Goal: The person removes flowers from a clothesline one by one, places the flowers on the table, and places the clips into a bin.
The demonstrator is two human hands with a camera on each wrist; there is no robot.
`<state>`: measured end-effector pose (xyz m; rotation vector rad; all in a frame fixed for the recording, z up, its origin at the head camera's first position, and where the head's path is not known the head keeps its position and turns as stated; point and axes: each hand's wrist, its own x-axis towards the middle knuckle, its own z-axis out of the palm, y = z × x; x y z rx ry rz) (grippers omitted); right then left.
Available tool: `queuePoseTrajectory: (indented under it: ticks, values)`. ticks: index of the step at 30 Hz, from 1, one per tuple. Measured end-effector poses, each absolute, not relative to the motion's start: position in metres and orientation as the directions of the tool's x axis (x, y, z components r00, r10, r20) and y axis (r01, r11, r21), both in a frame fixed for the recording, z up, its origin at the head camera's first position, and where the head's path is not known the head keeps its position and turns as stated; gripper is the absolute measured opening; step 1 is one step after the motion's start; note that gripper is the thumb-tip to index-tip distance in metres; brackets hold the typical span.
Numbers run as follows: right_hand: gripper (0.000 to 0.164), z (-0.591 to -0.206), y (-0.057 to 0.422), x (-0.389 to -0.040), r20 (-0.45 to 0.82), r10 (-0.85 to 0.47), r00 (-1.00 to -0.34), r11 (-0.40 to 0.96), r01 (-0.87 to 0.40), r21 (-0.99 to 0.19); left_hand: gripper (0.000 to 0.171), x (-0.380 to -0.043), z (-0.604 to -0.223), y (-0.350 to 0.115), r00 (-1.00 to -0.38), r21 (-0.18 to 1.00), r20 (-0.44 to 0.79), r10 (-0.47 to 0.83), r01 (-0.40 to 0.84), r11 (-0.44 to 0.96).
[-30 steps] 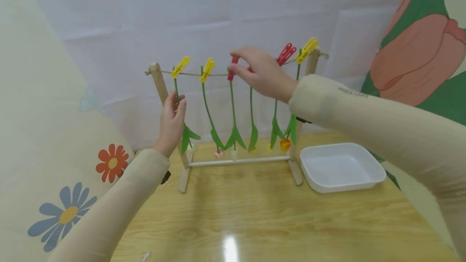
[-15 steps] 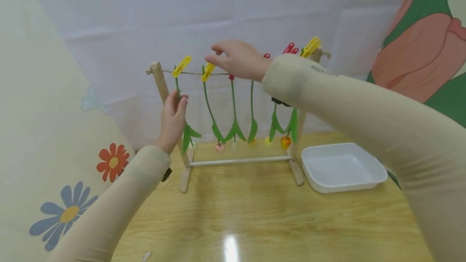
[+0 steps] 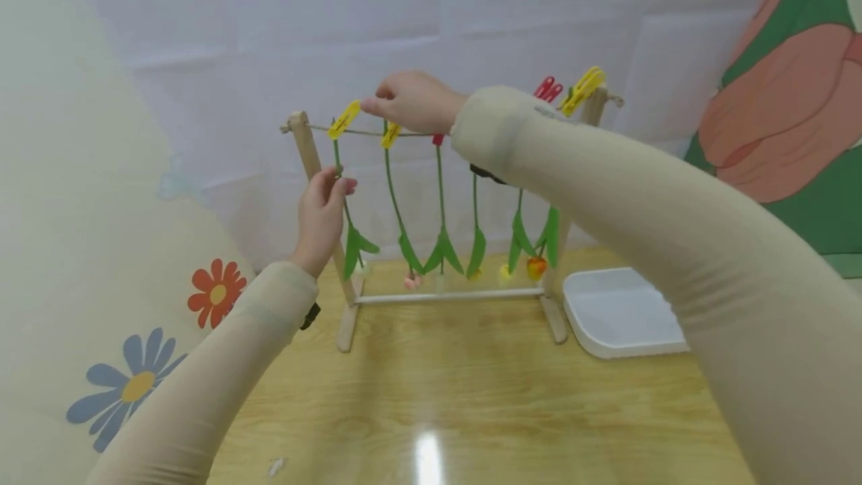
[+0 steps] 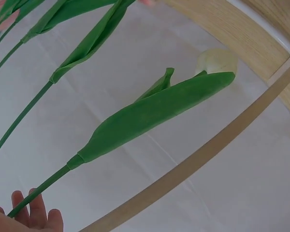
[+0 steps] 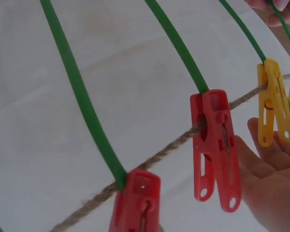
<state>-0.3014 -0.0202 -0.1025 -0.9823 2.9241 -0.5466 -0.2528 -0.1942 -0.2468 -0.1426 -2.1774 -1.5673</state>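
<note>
Yellow clothespin, leftmost: clipped on the twine [image 5: 169,152] just beside the rack's left post, with its upper end tipped to the right; point of action, the clothespin [image 3: 345,120] itself.
White tulip: hung head-down from that clip, its green leaf pair and pale bloom [image 4: 217,61] kept well clear of the table.
Left hand: the stem [image 4: 46,186] is being held lightly below the clip by the left hand [image 3: 322,219], thumb and bent fingers brought close about it.
Right hand: raised over the line, the right hand [image 3: 417,102] is loosely curled and nothing is seen gripped; fingertips are brought near the leftmost clip, though whether contact is made cannot be told.
Second yellow clothespin: partly covered in the head view, the second yellow clothespin [image 5: 275,104] is seen in front of the right fingers.
Red clothespins: more stems are held up by the red clothespins [image 5: 216,145].
Wooden rack: the wooden rack [image 3: 306,144] is stood upright on the table [image 3: 471,395].
White tray: placed at the right, the white tray [image 3: 609,350] is partly hidden by a sleeve [image 3: 606,185].
</note>
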Motion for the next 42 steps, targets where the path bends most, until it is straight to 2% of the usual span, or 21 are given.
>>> queuePoseTrajectory:
  ticks: [6,13,19,24,30,36,42]
  values:
    - [0.042,-0.106,-0.031,-0.305,0.107,-0.572,-0.813,0.743,-0.569,-0.352,0.029,-0.254,-0.247,-0.193,-0.887,0.871,0.424,-0.184,0.343,0.351]
    - [0.046,-0.105,-0.045,-0.309,0.083,-0.515,-0.853,0.788,-0.509,-0.347,0.027,-0.253,-0.247,-0.193,-0.887,0.874,0.426,-0.177,0.353,0.334]
    - [0.036,-0.103,-0.048,-0.306,0.082,-0.529,-0.845,0.771,-0.518,-0.37,0.026,-0.252,-0.248,-0.191,-0.882,0.875,0.432,-0.189,0.359,0.325]
    - [0.038,-0.1,-0.047,-0.306,0.066,-0.523,-0.85,0.752,-0.497,-0.433,0.025,-0.251,-0.249,-0.192,-0.877,0.876,0.441,-0.191,0.374,0.306]
    - [0.034,-0.097,-0.046,-0.305,0.048,-0.518,-0.854,0.756,-0.484,-0.44,0.024,-0.25,-0.248,-0.193,-0.867,0.88,0.451,-0.213,0.391,0.272]
    - [0.022,-0.104,-0.047,-0.295,0.168,-0.523,-0.836,0.688,-0.53,-0.495,0.024,-0.249,-0.247,-0.196,-0.873,0.896,0.426,-0.236,0.372,0.242]
    - [0.021,-0.107,-0.049,-0.29,0.287,-0.544,-0.789,0.625,-0.609,-0.489,0.025,-0.246,-0.245,-0.202,-0.874,0.901,0.417,-0.251,0.361,0.24]
